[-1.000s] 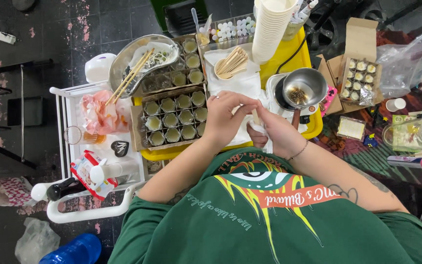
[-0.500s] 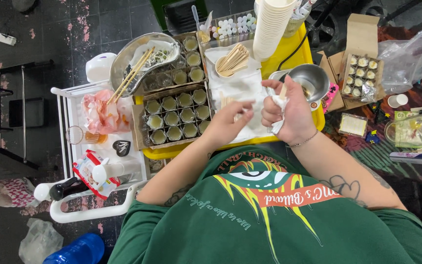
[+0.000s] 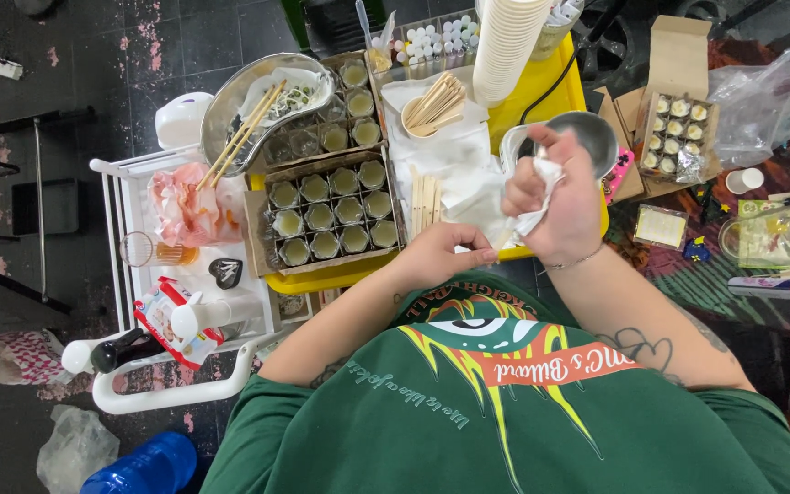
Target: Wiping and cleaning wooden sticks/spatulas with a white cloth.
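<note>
My right hand (image 3: 555,206) is closed around a crumpled white tissue (image 3: 541,174), raised just in front of a small metal pot (image 3: 592,133). My left hand (image 3: 441,256) sits lower, near my chest, and pinches the end of a thin wooden stick (image 3: 503,240) that runs up into the tissue. Under both hands a white cloth (image 3: 445,169) lies on the yellow tray (image 3: 555,87), with more flat wooden sticks (image 3: 421,197) on it.
A cardboard box of several small filled glass jars (image 3: 331,215) is left of my hands. Behind it are a metal dish with chopsticks (image 3: 262,105), a bowl of sticks (image 3: 436,99) and stacked paper cups (image 3: 509,37). A white cart (image 3: 185,284) stands left, a box of jars (image 3: 678,137) right.
My right hand has lifted up and to the right with the tissue, from beside the left hand to in front of the pot. My left hand has drawn back toward my body.
</note>
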